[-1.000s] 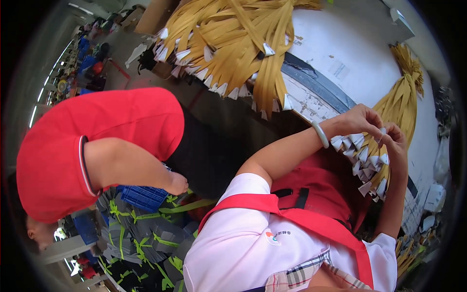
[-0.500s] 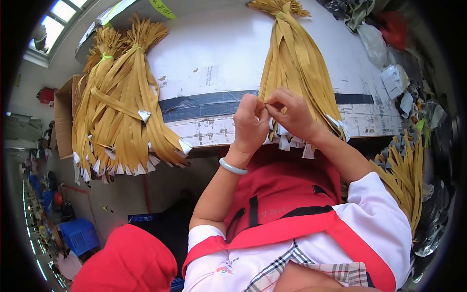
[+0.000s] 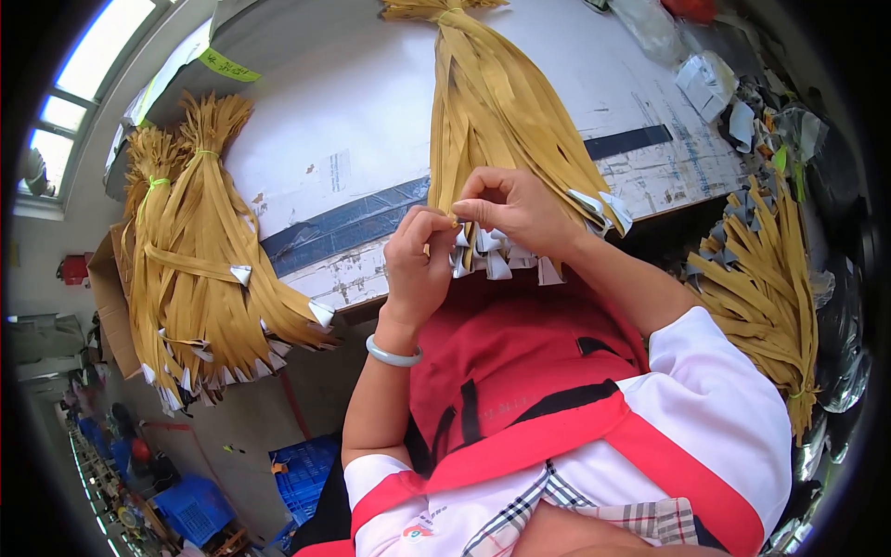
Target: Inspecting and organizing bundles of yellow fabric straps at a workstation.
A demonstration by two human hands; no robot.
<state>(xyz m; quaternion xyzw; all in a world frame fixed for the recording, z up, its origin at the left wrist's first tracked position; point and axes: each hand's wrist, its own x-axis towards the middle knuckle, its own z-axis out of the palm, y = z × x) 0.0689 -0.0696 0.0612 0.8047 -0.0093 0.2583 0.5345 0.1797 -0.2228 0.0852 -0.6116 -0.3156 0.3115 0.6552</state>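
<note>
Head cam, vs. 0.5 s ago: my view's swung a bit, so the yellow-brown strap bundle [image 3: 506, 102] sits further L & higher in frame, both hands shifted w/ it, and the strap pile [image 3: 756, 306] at far R shows more fully. L hand [image 3: 415, 265] & R hand [image 3: 526, 215] meet at the fingertips, both pinched closed on what looks like a strap end [image 3: 455, 224]; too small to be sure. That bundle lies on the counter [image 3: 306, 102], its white tips [image 3: 498, 266] over the near edge, just beside my fingers. Two more bundles [image 3: 209, 255] rest at L, well apart. Step in hand, I'd judge: fine fingertip work on one end. Next move prob. calls for a steady L pinch while R works the tip, w/o tugging neighbouring straps.
</note>
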